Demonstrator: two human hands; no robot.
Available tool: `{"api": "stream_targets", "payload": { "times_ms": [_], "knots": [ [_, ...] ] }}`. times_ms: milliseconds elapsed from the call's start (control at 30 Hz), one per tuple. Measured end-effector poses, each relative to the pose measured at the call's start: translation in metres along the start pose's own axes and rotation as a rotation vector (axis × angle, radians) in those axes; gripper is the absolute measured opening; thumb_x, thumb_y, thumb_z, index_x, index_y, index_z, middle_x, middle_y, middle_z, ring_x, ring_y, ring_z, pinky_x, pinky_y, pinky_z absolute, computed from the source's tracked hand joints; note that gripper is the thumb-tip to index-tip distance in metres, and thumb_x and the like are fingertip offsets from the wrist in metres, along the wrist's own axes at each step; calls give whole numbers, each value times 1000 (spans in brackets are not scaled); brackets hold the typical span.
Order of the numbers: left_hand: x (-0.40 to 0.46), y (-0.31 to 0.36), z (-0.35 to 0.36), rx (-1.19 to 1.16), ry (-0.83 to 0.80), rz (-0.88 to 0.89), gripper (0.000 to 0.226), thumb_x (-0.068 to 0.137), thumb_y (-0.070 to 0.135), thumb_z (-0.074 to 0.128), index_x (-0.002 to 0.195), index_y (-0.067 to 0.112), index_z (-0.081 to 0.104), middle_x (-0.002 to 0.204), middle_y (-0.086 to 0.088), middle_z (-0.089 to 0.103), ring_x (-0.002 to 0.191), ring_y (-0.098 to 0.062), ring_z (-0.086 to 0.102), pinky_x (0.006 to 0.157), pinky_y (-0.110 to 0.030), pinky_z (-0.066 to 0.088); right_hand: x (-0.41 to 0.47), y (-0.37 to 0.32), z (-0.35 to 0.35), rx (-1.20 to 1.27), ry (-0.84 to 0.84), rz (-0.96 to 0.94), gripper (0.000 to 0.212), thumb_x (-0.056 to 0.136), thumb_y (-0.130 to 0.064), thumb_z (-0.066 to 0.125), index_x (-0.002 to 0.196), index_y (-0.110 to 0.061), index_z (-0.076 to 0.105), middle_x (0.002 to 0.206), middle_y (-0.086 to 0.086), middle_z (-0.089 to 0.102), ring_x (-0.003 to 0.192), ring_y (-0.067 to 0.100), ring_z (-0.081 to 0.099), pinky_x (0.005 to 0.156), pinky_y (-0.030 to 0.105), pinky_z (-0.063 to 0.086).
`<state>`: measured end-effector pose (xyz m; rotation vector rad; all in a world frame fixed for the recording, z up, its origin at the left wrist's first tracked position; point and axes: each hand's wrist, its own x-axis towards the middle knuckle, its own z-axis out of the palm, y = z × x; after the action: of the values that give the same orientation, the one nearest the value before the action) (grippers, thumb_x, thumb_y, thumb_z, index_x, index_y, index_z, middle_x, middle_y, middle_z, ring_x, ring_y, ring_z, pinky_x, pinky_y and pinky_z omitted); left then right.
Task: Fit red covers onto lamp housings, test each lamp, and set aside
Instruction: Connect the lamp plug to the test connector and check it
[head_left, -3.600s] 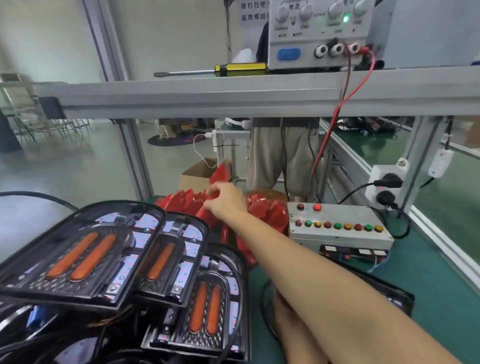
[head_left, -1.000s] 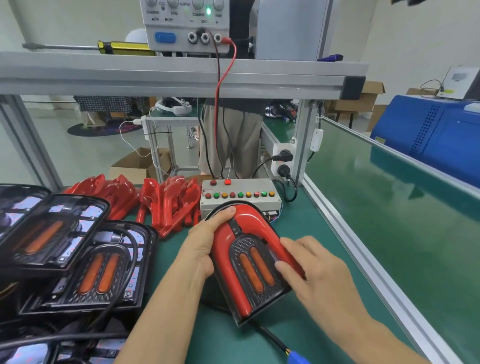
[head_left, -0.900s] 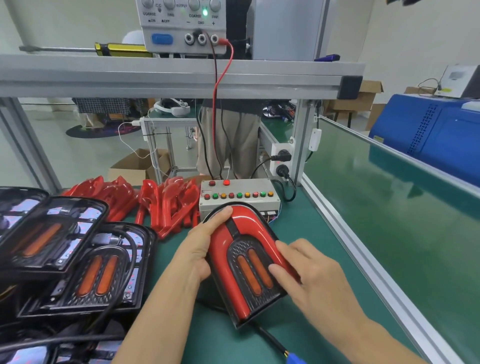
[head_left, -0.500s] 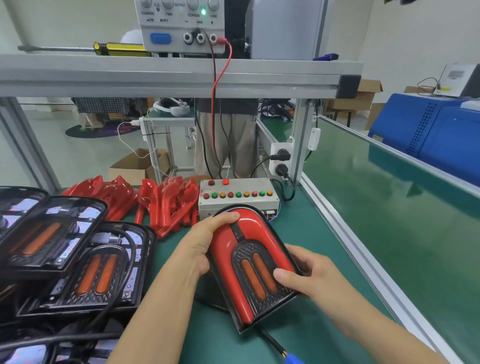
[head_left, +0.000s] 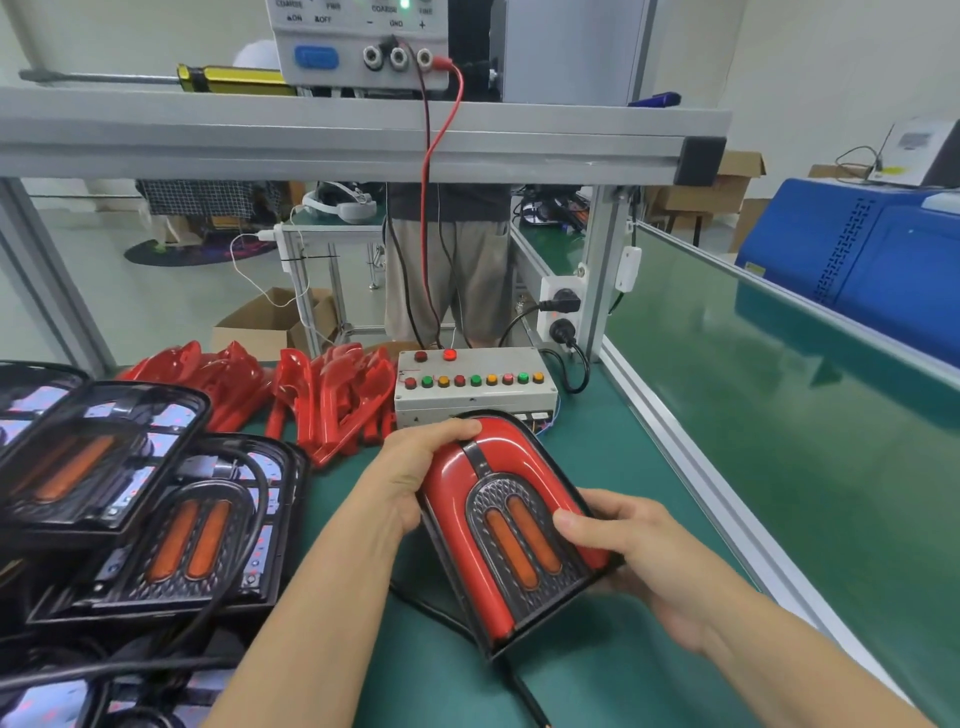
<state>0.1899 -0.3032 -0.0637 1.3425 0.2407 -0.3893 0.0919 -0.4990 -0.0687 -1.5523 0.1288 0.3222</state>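
A lamp housing with a red cover (head_left: 457, 512) on it sits tilted on the green bench in front of me. Two orange lenses show in its black centre panel. My left hand (head_left: 410, 470) grips its upper left edge, fingers curled over the rounded top. My right hand (head_left: 628, 545) holds its right side, thumb pressing on the face and fingers wrapped underneath. A black cable (head_left: 524, 696) runs out from under the lamp toward me. Loose red covers (head_left: 332, 395) lie heaped behind. Uncovered black housings (head_left: 171, 530) are stacked at the left.
A grey test box (head_left: 475, 400) with coloured buttons stands just behind the lamp. A power supply (head_left: 363, 41) and a screwdriver (head_left: 156, 78) rest on the aluminium shelf above. A green conveyor belt (head_left: 779, 405) runs along the right. A person stands behind the bench.
Earlier my left hand reached into the pile of red covers. Over the last second my right hand slid from lying flat on the cover to gripping the lamp's right edge.
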Motion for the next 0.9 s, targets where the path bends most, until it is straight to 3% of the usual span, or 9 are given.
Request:
{"api": "stream_targets", "payload": {
  "times_ms": [133,333,467,533,600,700,767,833,900],
  "knots": [
    [4,4,3,-17,-25,6,60,43,28,83,97,8,65,74,-11,74,57,-24,70,50,-30,55,4,-7,-2,-35,10,2,23,87,-20,67,108,-13,71,94,8,77,74,12,71,55,17,51],
    [16,15,10,-40,-55,69,56,43,30,81,95,11,68,77,-9,74,62,-23,71,60,-34,56,17,-19,-5,-53,64,-42,21,87,-14,68,108,-13,71,95,8,76,77,16,71,57,18,52],
    [19,15,12,-62,-64,104,53,43,27,81,92,10,69,77,-11,74,63,-23,71,56,-33,56,19,-14,-4,-12,105,-83,20,86,-8,69,105,-13,73,90,6,77,74,15,73,57,15,51],
    [19,12,10,-42,-69,120,57,43,28,82,96,10,69,79,-11,74,64,-23,71,56,-32,56,19,-10,-4,10,110,-78,20,85,-8,69,104,-13,73,89,7,77,73,15,73,56,14,51],
    [17,12,13,-3,-76,135,59,56,27,82,110,12,66,91,-9,74,74,-23,71,62,-33,56,18,-7,-5,26,104,-63,19,86,-10,69,104,-13,72,90,7,77,73,16,73,55,15,51],
    [9,14,13,221,57,358,49,83,25,71,128,23,53,122,5,58,100,-14,58,72,-24,45,16,-3,-10,50,115,-36,22,84,-16,71,105,-12,71,91,9,77,75,18,73,55,19,52],
    [-14,11,-3,401,135,632,42,81,5,68,113,31,61,111,15,60,93,-4,53,74,-19,40,14,0,-18,77,128,-30,31,77,-22,72,106,-10,71,94,12,76,77,19,72,58,23,54],
    [-53,-1,-19,692,2,826,51,68,-8,61,91,37,68,92,22,64,82,1,52,75,-12,37,13,3,-27,117,134,-15,40,72,-27,72,107,-6,71,97,14,75,79,20,72,59,26,55],
    [-81,-31,-22,1079,-292,876,50,57,3,57,91,37,67,96,22,67,87,-2,58,82,-14,36,12,8,-35,190,150,6,42,71,-25,71,106,-2,70,98,16,75,78,20,73,57,27,56]
  ]
}}
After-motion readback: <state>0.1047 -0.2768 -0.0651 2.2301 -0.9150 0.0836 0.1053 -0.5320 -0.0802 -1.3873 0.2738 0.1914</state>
